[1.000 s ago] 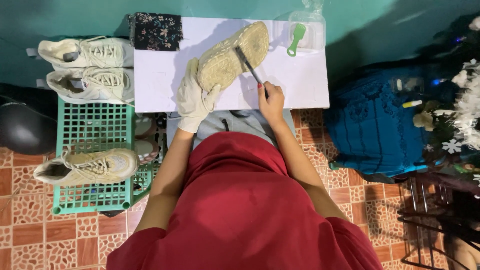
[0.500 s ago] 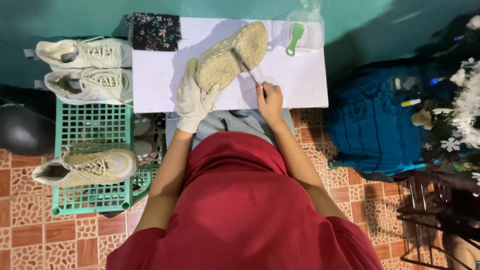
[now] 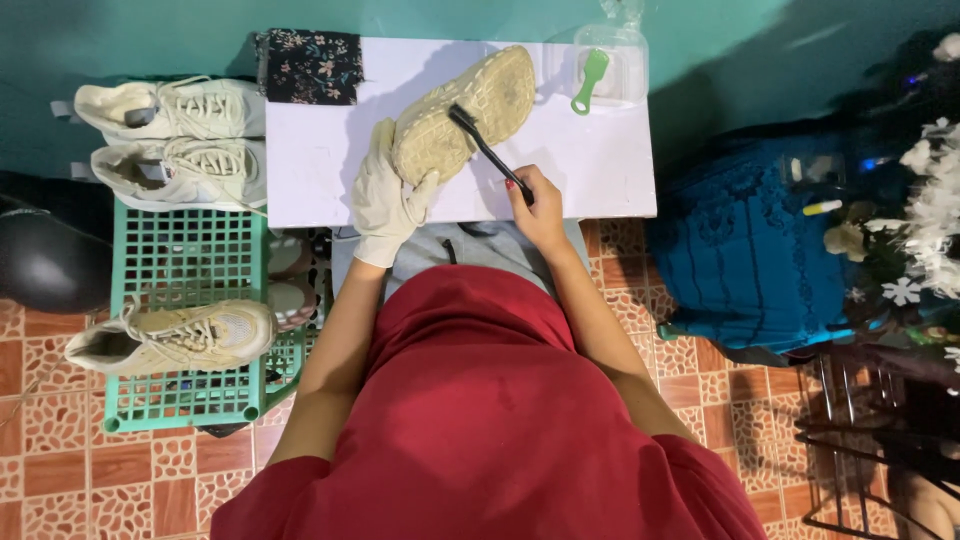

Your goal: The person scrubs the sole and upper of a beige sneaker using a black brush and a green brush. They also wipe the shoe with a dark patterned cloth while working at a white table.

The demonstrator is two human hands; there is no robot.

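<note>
My left hand [image 3: 385,198], in a white glove, grips the heel end of a cream shoe [image 3: 462,110] held sole up over the white table [image 3: 600,160]. My right hand [image 3: 537,203], bare, holds the handle of a thin black brush [image 3: 485,148] whose head rests on the middle of the dirty sole. Both hands are at the table's near edge, above my red-clad lap.
A clear plastic tub [image 3: 615,65] with a green brush [image 3: 589,80] stands at the table's far right; a dark floral cloth [image 3: 310,66] lies at its far left. Two cream sneakers [image 3: 180,140] and a third [image 3: 170,338] sit around a green crate [image 3: 185,280]. A blue bag [image 3: 750,250] stands right.
The brush head has moved down the sole toward the heel side, and my right hand shifted slightly with it. The shoe and left hand stay almost still.
</note>
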